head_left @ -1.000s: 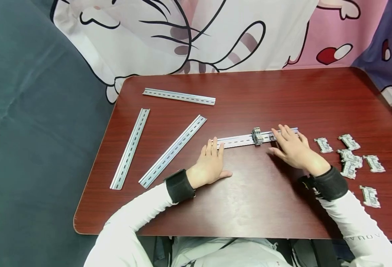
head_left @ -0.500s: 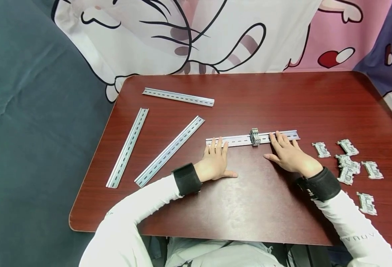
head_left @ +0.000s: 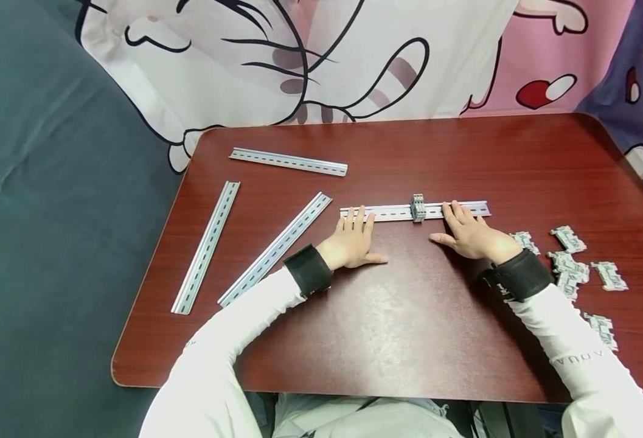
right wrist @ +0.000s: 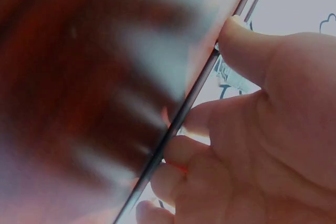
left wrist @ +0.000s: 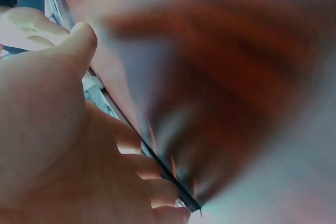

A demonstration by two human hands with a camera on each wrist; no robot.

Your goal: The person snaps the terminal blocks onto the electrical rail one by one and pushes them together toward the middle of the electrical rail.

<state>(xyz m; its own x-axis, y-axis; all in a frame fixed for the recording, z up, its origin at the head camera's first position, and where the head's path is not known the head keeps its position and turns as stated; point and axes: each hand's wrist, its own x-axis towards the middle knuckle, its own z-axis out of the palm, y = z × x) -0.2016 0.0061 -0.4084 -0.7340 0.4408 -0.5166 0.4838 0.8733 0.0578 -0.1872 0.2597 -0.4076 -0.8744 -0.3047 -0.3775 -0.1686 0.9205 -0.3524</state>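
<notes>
A slotted metal DIN rail (head_left: 392,213) lies crosswise on the table in the head view. A small grey cluster of terminal blocks (head_left: 418,208) sits upright on it near the middle. My left hand (head_left: 351,244) is spread flat, its straight fingertips on the rail's left part. On the right part rest the straight fingers of my right hand (head_left: 473,236), just right of the blocks. Both thumbs point inward, off the rail. In the wrist views, the left palm (left wrist: 47,129) and right palm (right wrist: 262,145) show from below with the rail's dark edge under the fingertips.
Three more slotted rails lie to the left: a far one (head_left: 288,161), a slanted one (head_left: 277,246) and a leftmost one (head_left: 206,246). Several loose grey terminal blocks (head_left: 570,267) lie at the right, partly behind my right forearm. A cartoon-print cloth (head_left: 381,61) hangs beyond the table (head_left: 398,340).
Both hands and the rail with its blocks have moved away from my body. The rail, tilted a second ago, now lies straighter across. My right fingers sit nearer its near edge.
</notes>
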